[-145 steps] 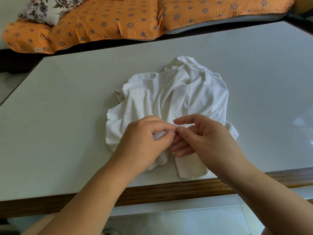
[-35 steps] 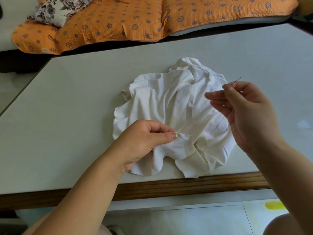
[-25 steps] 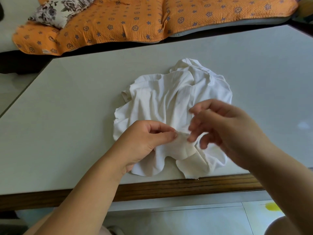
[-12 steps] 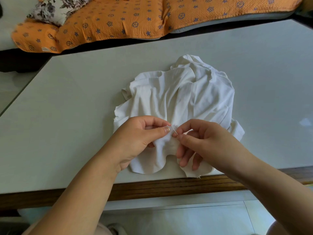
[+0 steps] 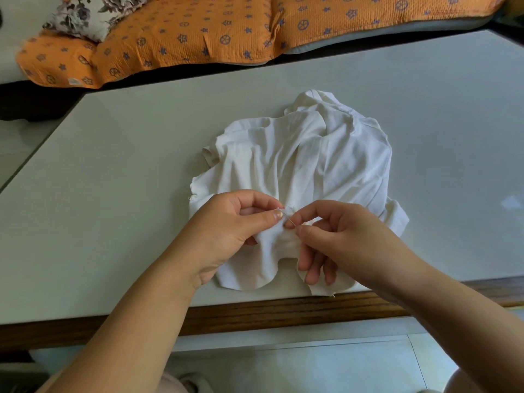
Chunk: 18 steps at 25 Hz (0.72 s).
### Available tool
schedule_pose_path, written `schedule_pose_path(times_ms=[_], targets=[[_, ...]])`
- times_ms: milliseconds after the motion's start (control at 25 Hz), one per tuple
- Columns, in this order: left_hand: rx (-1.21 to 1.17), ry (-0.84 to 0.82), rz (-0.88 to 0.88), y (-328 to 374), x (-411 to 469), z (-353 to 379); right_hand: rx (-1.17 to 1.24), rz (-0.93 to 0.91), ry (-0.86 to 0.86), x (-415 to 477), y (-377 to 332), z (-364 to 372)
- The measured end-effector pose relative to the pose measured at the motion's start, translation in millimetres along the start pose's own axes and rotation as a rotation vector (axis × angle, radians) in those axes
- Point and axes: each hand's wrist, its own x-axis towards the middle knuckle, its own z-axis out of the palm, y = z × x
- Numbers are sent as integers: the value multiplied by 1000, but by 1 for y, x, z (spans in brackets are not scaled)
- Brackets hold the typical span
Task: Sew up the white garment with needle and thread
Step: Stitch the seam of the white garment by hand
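One thin needle [image 5: 291, 220] in the right hand [image 5: 350, 245] meets rumpled white garment [image 5: 312, 165].

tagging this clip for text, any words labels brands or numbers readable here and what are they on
No text can be read anywhere in the view.
Pale tag at the edge of the orange quilt: too small to read.
The quilt's stars and wheels are pattern, not lettering.
White garment: no print or label visible.

garment [image 5: 297, 165] on table [image 5: 113, 180] | hands [image 5: 226, 228] at its near edge | cushion [image 5: 198, 32] behind
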Motion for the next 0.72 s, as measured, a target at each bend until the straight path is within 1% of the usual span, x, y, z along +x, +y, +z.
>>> schedule_pose_path(times_ms=[440,640,720], targets=[[57,20,67,-1,0,3,-16,23,26,2,2,3],[182,35,165,-4,-1,10,-11,12,92,5,5,9],[150,58,172,-4,-2,12,16,1,119,4,5,9]])
